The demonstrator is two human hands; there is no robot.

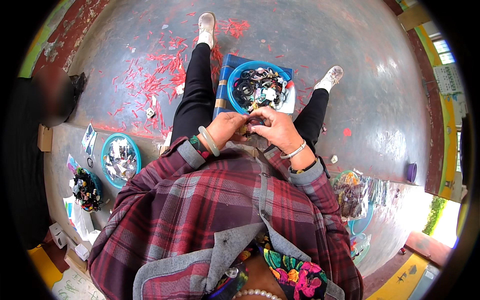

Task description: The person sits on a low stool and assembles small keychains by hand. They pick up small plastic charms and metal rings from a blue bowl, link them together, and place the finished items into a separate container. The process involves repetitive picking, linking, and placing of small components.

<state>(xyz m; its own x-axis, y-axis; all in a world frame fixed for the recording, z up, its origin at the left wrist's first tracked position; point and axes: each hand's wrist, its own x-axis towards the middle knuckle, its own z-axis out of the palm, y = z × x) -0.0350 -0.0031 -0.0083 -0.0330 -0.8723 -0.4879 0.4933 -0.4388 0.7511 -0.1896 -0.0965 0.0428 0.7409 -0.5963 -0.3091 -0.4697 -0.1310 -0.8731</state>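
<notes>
In front of my body, both hands meet over my lap. My left hand [225, 131] is closed, its fingertips pinching at a dark elastic hair tie [256, 120]. My right hand [281, 131] grips the same hair tie between thumb and forefinger, and part of its loop shows there. A small pinkish-yellow bit hangs between the hands; its shape is too small to make out. Just beyond them, a blue basin [231, 90] holds a heap of hair ties [260, 87], mostly black with some pale ornaments. The basin stands on a blue box [223, 75] between my legs.
On the left are a blue basin [138, 152] of small clear packets and a container of black hair ties [86, 189]. Red scraps [170, 65] litter the floor. Bagged goods [351, 195] lie at right, near a purple cup [411, 172]. A person in black [27, 150] is far left.
</notes>
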